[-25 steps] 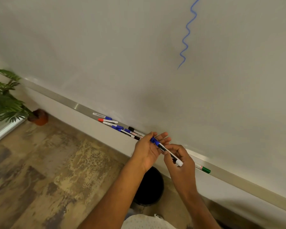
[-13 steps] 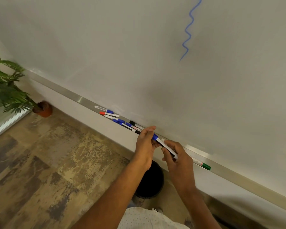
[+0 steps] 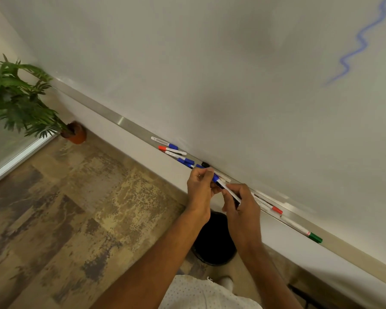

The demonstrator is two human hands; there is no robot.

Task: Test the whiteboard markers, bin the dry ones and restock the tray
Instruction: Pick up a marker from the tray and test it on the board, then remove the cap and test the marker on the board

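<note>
Both hands held blue-capped marker (image 3: pixel 224 187) just above tray (image 3: pixel 129 126). Left hand (image 3: pixel 200 189) pinched cap end; right hand (image 3: pixel 241 202) curled round white barrel. Other markers (image 3: pixel 178 153) lay along tray. Black bin (image 3: pixel 214 239) stood below.

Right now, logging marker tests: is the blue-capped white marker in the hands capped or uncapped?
Capped: the blue-capped white marker has its blue cap seated, left hand at that end, right hand gripping the barrel.
</note>
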